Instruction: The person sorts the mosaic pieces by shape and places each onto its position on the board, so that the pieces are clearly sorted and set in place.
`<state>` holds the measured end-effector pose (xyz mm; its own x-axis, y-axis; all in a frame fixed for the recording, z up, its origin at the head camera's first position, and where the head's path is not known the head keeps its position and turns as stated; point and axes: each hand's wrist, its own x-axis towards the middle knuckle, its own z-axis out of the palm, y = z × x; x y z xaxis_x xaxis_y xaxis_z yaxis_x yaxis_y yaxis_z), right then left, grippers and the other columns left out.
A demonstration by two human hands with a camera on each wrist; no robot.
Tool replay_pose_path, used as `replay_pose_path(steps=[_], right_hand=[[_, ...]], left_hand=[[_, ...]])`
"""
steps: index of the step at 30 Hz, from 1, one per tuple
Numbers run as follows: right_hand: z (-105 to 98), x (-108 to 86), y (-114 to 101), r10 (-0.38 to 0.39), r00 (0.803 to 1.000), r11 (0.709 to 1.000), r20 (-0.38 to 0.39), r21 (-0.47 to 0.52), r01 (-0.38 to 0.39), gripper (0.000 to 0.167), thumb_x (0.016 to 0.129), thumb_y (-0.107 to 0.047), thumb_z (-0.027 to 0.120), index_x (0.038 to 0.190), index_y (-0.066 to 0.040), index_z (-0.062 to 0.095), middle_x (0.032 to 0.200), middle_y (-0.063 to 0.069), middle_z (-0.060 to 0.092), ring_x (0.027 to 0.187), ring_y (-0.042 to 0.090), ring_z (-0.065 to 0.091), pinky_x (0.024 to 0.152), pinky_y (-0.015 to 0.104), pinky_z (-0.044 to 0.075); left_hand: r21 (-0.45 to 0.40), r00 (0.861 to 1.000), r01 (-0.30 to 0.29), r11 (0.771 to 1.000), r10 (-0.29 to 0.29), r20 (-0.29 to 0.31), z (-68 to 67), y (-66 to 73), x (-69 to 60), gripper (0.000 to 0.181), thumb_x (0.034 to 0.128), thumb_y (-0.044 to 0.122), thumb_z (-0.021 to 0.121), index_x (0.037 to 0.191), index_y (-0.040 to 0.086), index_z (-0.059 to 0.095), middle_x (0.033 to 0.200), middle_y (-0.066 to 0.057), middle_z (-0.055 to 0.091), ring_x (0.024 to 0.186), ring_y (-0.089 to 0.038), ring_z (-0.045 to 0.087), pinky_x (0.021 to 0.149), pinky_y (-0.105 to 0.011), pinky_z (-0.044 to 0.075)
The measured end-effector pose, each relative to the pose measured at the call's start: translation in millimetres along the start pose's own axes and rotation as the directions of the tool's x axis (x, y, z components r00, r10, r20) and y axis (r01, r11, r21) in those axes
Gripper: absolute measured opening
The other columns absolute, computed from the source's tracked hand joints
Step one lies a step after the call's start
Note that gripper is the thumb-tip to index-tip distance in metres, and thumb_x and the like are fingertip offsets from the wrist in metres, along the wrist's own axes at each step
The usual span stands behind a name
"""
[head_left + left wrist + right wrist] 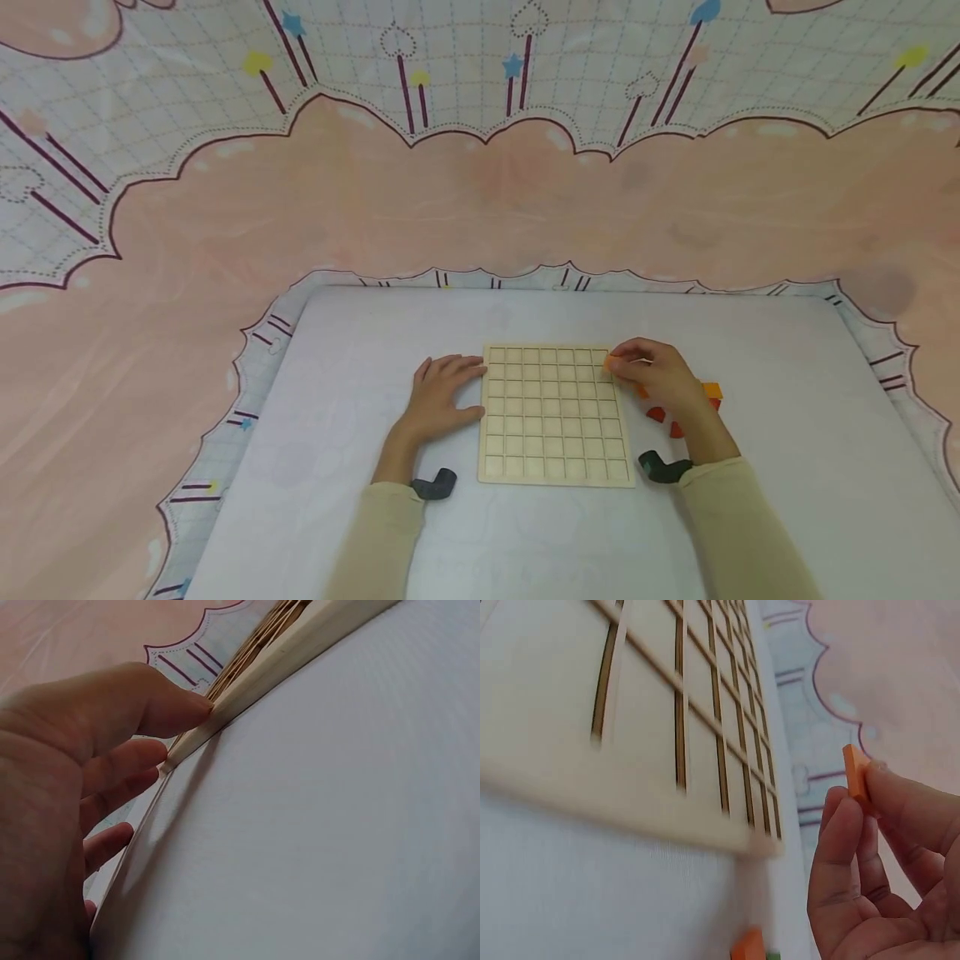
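Observation:
A pale wooden board [555,421] with a grid of shallow square cells lies flat on the white tabletop. My left hand [441,396] rests along its left edge with thumb and fingers spread; in the left wrist view the thumb [176,712] touches the board's side. Over the board's upper right corner, my right hand [660,377] pinches a small orange tile [857,778] between thumb and fingers. The right wrist view shows the tile held up, apart from the board. No pieces are visible in the grid cells.
Loose orange pieces [712,390] and red pieces [656,414] lie right of the board, partly hidden by the right hand and forearm. A green piece [773,956] peeks in at the right wrist view's bottom. Dark wrist cameras [435,484] sit at both wrists. Patterned cloth [450,208] lies beyond the tabletop.

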<state>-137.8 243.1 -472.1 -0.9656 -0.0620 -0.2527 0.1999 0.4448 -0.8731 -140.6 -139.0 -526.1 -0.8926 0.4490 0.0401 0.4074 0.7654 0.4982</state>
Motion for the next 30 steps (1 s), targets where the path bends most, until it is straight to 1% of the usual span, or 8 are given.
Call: replay_pose_path(steps=[5,6,9,13,15,19,25,30], right_hand=[[24,7.4,-9,-0.042,0.999,0.997,0.033,0.071,0.04,0.034,0.094,-0.025,0.074,0.117,-0.002,0.068,0.11,0.01,0.067,0.095,0.016,0.058,0.079,0.022,0.05],[29,8.9,-11,-0.047,0.998,0.996,0.041,0.071,0.044,0.033,0.095,-0.024,0.073,0.119,-0.002,0.068,0.113,0.011,0.068,0.099,0.017,0.059,0.085,0.023,0.049],[46,13.6,-16,-0.043,0.996,0.989,0.08,0.147,0.031,0.03,0.095,-0.014,0.072,0.119,0.002,0.067,0.108,0.01,0.068,0.097,0.017,0.062,0.085,0.022,0.053],[70,19.9,-21,-0.034,0.991,0.971,0.128,0.239,0.002,0.029,0.094,-0.009,0.073,0.117,0.005,0.066,0.098,0.006,0.069,0.088,0.016,0.067,0.081,0.024,0.059],[81,23.0,-23,-0.037,0.989,0.961,0.144,0.276,-0.004,0.028,0.092,-0.009,0.074,0.115,0.006,0.067,0.096,0.008,0.07,0.085,0.017,0.069,0.08,0.027,0.06],[101,28.2,-30,-0.039,0.988,0.956,0.149,0.293,-0.007,0.025,0.09,-0.01,0.077,0.109,0.003,0.07,0.094,0.007,0.073,0.08,0.017,0.069,0.076,0.027,0.06],[120,35.7,-38,-0.022,0.987,0.942,0.161,0.333,-0.033,0.023,0.087,-0.008,0.079,0.106,0.002,0.072,0.085,0.005,0.074,0.07,0.015,0.068,0.065,0.024,0.058],[131,41.1,-47,-0.004,0.989,0.953,0.146,0.301,-0.041,0.023,0.084,-0.01,0.082,0.104,0.0,0.075,0.08,0.002,0.074,0.066,0.013,0.067,0.061,0.023,0.056]], left_hand=[[-0.002,1.0,0.004,1.0,-0.004,-0.015,0.0,0.5,-0.8,0.065,0.0826,0.043,0.072,0.144,0.026,0.059,0.155,0.01,0.05,0.148,-0.024,0.034,0.121,-0.065,0.005],[-0.004,1.0,0.004,1.0,-0.004,-0.019,0.0,0.8,-0.9,0.065,0.0823,0.043,0.072,0.144,0.026,0.059,0.154,0.01,0.05,0.148,-0.024,0.034,0.121,-0.066,0.003],[-0.003,1.0,0.009,1.0,-0.009,-0.022,0.5,1.4,-0.7,0.065,0.0821,0.043,0.072,0.144,0.027,0.059,0.154,0.011,0.05,0.149,-0.023,0.034,0.119,-0.069,-0.002],[-0.003,1.0,0.013,1.0,-0.013,-0.018,0.7,1.5,-0.9,0.065,0.0823,0.044,0.072,0.144,0.028,0.059,0.155,0.011,0.05,0.149,-0.024,0.033,0.119,-0.069,-0.003],[-0.005,1.0,0.014,1.0,-0.014,-0.014,0.5,1.5,-1.7,0.065,0.0825,0.043,0.072,0.144,0.028,0.059,0.155,0.011,0.05,0.149,-0.024,0.033,0.119,-0.068,-0.003],[-0.014,1.0,0.011,1.0,-0.011,0.003,0.1,0.6,-3.3,0.064,0.0834,0.043,0.073,0.144,0.027,0.059,0.156,0.01,0.049,0.15,-0.025,0.032,0.119,-0.069,-0.003],[-0.034,1.0,0.006,0.999,-0.005,0.022,-2.2,1.7,-3.2,0.065,0.0851,0.044,0.073,0.146,0.027,0.057,0.158,0.009,0.047,0.152,-0.026,0.03,0.119,-0.068,-0.004],[-0.038,1.0,0.015,0.999,-0.014,0.027,-3.5,0.7,-2.4,0.065,0.0855,0.045,0.072,0.146,0.027,0.056,0.158,0.009,0.047,0.152,-0.025,0.029,0.12,-0.067,-0.006]])
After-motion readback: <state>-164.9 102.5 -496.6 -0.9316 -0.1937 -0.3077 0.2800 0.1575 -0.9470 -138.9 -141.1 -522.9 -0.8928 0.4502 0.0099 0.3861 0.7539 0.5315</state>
